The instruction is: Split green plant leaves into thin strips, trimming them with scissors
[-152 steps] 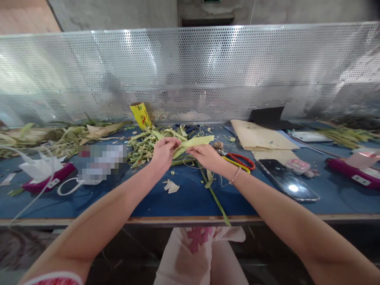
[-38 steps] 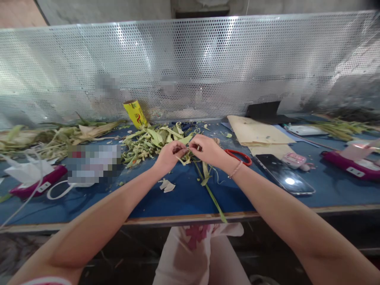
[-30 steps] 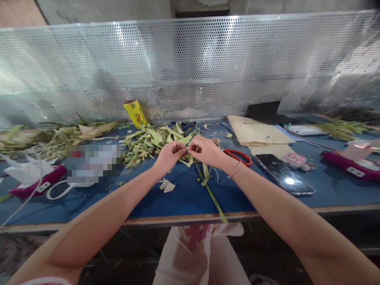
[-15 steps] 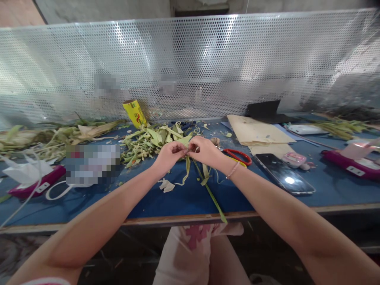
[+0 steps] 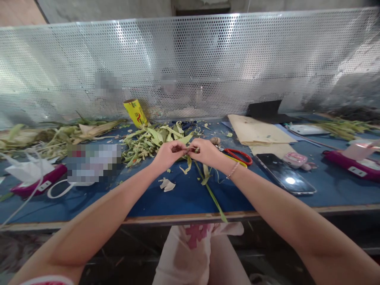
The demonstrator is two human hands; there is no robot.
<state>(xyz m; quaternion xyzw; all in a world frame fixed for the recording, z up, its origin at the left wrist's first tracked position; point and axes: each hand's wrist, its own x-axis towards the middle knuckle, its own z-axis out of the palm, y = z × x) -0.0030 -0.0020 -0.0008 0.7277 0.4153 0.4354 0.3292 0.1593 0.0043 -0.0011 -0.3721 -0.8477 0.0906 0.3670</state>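
My left hand (image 5: 170,153) and my right hand (image 5: 205,151) meet over the blue table, fingertips close together. Both are closed in a pinch on a thin green leaf strip (image 5: 189,162), like dried husk, whose end dangles below the fingers. Exactly how it is folded between the fingertips is hidden. Just behind my left hand lies a heap of pale green knotted leaf pieces (image 5: 145,143). Below my right hand, a long green strip (image 5: 215,202) runs to the table's front edge. Red-handled scissors (image 5: 239,154) lie beside my right wrist.
A yellow tube (image 5: 135,113) leans behind the heap. On the right are a phone (image 5: 282,172), a pink case (image 5: 295,159) and brown paper (image 5: 258,130). Magenta power strips (image 5: 56,174) with cables sit at both sides. A perforated metal screen (image 5: 190,59) stands behind.
My fingers have shifted slightly on the strip while staying together. The curled tail hanging below them has drawn up and bent. The surrounding things look unchanged.
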